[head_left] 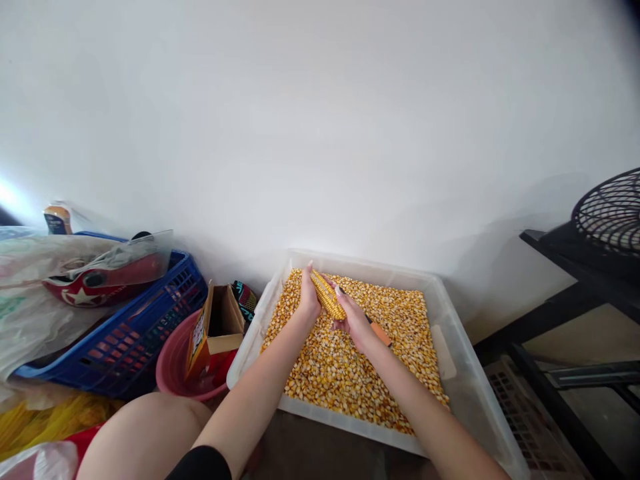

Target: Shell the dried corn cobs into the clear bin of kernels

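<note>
A yellow ear of corn (327, 295) is held slantwise between my two hands, above a bed of loose corn kernels (345, 380). My left hand (309, 293) is closed round its upper left end. On the lower right end, my right hand (354, 320) grips the cob with the thumb on top. The kernels fill much of a translucent plastic bin (470, 373). Close to my right wrist, an orange and black object (381, 333) lies on the kernels, partly hidden by the forearm.
A blue plastic basket (125, 343) with bags and a red visored item (95, 287) stands at the left. Beside the bin is a pink basin (167, 367) holding an open cardboard box (220, 330). Black metal framing (575, 293) and a fan grille (613, 213) stand at right. A white wall rises behind.
</note>
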The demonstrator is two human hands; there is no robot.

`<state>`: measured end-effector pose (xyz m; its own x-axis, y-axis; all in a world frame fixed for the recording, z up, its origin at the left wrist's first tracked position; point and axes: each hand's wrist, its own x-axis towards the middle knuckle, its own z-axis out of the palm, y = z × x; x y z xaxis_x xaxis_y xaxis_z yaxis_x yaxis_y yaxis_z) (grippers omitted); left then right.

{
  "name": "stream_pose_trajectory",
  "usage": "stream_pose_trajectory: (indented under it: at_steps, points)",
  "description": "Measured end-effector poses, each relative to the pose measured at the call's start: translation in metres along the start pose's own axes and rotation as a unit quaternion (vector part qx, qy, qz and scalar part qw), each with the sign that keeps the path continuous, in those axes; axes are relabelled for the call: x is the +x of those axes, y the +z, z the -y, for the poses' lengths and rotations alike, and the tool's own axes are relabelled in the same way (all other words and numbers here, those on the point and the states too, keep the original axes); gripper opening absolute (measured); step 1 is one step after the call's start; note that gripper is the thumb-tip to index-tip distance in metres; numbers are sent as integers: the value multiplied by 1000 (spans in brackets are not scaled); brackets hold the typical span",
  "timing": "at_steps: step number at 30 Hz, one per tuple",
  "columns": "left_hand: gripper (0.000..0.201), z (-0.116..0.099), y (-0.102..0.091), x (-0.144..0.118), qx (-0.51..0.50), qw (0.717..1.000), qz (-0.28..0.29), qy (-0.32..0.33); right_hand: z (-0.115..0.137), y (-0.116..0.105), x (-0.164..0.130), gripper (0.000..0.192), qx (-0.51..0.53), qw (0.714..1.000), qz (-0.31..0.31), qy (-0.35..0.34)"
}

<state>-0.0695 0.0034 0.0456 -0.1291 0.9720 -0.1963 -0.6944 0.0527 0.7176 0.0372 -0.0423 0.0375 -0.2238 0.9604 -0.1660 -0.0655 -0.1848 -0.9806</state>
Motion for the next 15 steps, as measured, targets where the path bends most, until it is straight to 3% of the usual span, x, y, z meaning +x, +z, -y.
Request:
stream_pose_trajectory:
  at_steps: [4,7,11,15]
  points:
    - [27,-8,-4,7,66,997,-18,44,4,-21,12,42,99,989,-104,-40]
    - [26,-14,-5,5,174,983,54,3,6,-38,20,41,123,976,-167,-68]
    - [33,-12,-3,-2,354,922,158,9,7,-51,25,44,112,973,-191,-70]
    - [38,-7,-3,-7,492,846,165,124,12,-54,23,49,99,976,-182,-64]
